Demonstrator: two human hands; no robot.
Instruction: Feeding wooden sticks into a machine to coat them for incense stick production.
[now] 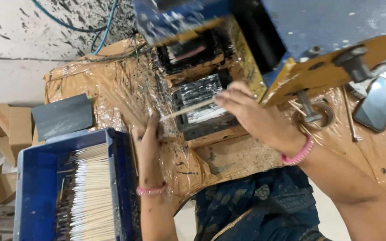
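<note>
Plastic-wrapped surface: one thin stick is pinched by right hand fingers; a fan of sticks is gripped by left hand fingers beside a blue crate.

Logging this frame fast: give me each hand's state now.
Left hand: closed on a fanned bunch of thin sticks.
Right hand: pinching a single stick over the black tray.

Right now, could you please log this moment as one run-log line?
right hand: pinching one thin stick at the black machine slot | left hand: fanned sticks | blue tray: stacked sticks
</note>
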